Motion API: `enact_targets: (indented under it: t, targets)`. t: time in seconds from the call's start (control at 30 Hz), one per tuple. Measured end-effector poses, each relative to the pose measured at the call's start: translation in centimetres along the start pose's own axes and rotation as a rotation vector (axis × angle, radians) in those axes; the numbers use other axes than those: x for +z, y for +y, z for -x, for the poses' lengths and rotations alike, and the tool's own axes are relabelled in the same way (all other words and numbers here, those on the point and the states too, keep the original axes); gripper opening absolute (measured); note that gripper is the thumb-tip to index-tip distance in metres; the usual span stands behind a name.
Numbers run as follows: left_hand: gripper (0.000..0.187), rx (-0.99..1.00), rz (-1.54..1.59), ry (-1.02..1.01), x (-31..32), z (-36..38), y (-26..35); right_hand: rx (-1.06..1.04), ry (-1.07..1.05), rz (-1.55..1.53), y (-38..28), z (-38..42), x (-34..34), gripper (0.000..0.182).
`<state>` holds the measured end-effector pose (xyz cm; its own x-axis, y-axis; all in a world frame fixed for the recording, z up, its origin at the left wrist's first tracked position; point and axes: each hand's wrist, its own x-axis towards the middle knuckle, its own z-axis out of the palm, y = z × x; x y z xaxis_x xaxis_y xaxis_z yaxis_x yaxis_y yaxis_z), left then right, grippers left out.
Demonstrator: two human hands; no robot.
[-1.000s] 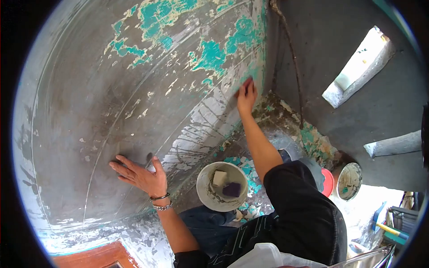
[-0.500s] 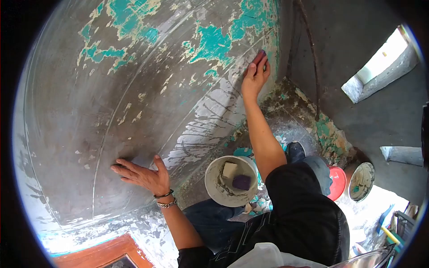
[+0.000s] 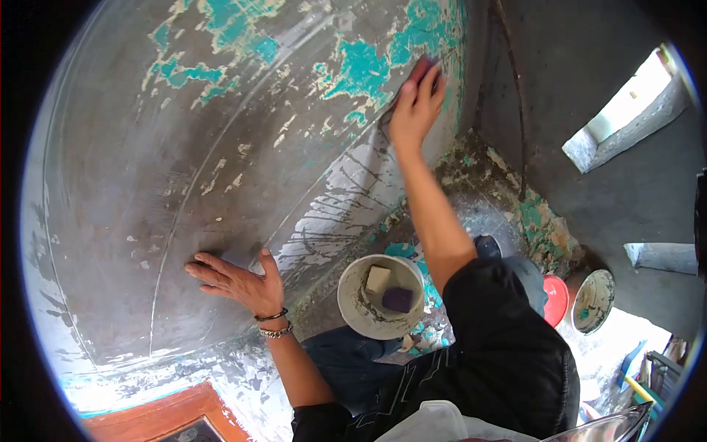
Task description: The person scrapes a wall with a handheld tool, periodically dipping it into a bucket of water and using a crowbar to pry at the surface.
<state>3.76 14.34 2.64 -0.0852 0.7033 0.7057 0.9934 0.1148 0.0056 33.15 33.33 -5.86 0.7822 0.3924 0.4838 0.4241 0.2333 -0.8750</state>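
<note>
My right hand (image 3: 417, 110) grips a reddish-brown block (image 3: 421, 70), sponge-like or a sanding block, and holds it to the wall (image 3: 243, 177) beside a turquoise paint patch (image 3: 361, 68). The fingers hide part of the block. Lower left, my left hand (image 3: 236, 281) lies against bare grey wall with its fingers apart and nothing in it. Between my arms stands a whitish bucket (image 3: 350, 313); a cream block (image 3: 378, 280) and a dark purple block (image 3: 398, 299) sit inside. Below my right hand, dark wet streaks cross a white patch (image 3: 331, 199) of wall.
Turquoise paint flakes (image 3: 428, 339) litter the floor around the bucket. A red lid or pail (image 3: 556, 300) and a dirty second bucket (image 3: 593, 302) stand at right. An orange-brown frame (image 3: 158, 412) lies lower left; a dark cable or pipe (image 3: 513, 81) runs down the right wall.
My right hand and its block have moved up and slightly left along the wall. The upper part of the white patch looks darker. My left hand keeps its place on the wall.
</note>
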Motion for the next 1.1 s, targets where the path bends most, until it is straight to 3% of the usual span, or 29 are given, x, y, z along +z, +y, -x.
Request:
enact_targets:
  t: [0.1, 0.2, 0.3, 0.33, 0.4, 0.53, 0.6, 0.63, 0.77, 0.87, 0.9, 0.97, 1.0, 1.07, 1.1]
  targets:
    - [0.109, -0.012, 0.011, 0.023, 0.3, -0.1, 0.4, -0.185, -0.206, 0.015, -4.1, 9.7, -1.7, 0.058]
    - [0.110, -0.002, -0.031, 0.019, 0.4, -0.1, 0.2, -0.376, -0.308, -0.036, -3.7, 7.9, -2.4, 0.060]
    - [0.113, -0.018, 0.010, -0.005, 0.3, -0.2, 0.5, -0.226, -0.002, -0.048, -2.5, -3.7, 0.1, 0.055]
    - [0.113, -0.028, 0.019, -0.004, 0.3, -0.1, 0.5, -0.239, -0.005, -0.046, -3.3, -5.1, 0.4, 0.055]
    - [0.114, -0.020, -0.024, -0.041, 0.3, -0.1, 0.5, -0.071, 0.020, 0.006, -4.7, -7.1, 0.1, 0.053]
    - [0.116, -0.032, -0.031, -0.025, 0.7, -0.2, 0.5, -0.350, -0.041, -0.020, -8.8, 1.4, -1.1, 0.056]
    - [0.116, -0.040, -0.023, -0.059, 0.5, -0.2, 0.6, -0.551, -0.258, -0.003, -9.7, 2.7, -2.2, 0.058]
    - [0.116, -0.042, -0.023, -0.065, 0.3, -0.1, 0.5, -0.626, -0.212, 0.022, -9.2, 0.1, -1.7, 0.057]
    - [0.116, -0.026, 0.035, -0.071, 0.1, -0.3, 1.0, -0.346, 0.060, -0.038, -10.5, -11.4, 0.9, 0.051]
    - [0.117, -0.037, 0.067, -0.055, 0.2, -0.2, 1.1, -0.316, 0.084, 0.044, -13.1, -9.2, 1.4, 0.050]
    - [0.117, -0.053, 0.075, -0.067, 0.3, -0.2, 1.1, -0.481, 0.054, -0.001, -14.9, -5.9, 0.5, 0.051]
    - [0.117, -0.048, 0.069, -0.059, 0.2, -0.2, 1.0, -0.731, -0.380, -0.123, -17.2, 0.8, -2.4, 0.048]
    - [0.116, -0.035, 0.061, -0.067, 0.2, -0.1, 0.9, -0.732, -0.374, -0.121, -17.0, 0.6, -2.4, 0.048]
    - [0.116, -0.023, 0.063, -0.076, -0.1, -0.2, 0.7, -1.055, -0.314, -0.161, -16.1, -0.9, -2.1, 0.044]
    - [0.115, -0.024, 0.064, -0.088, -0.2, -0.1, 0.6, -0.970, -0.222, -0.035, -15.4, -3.6, -1.5, 0.044]
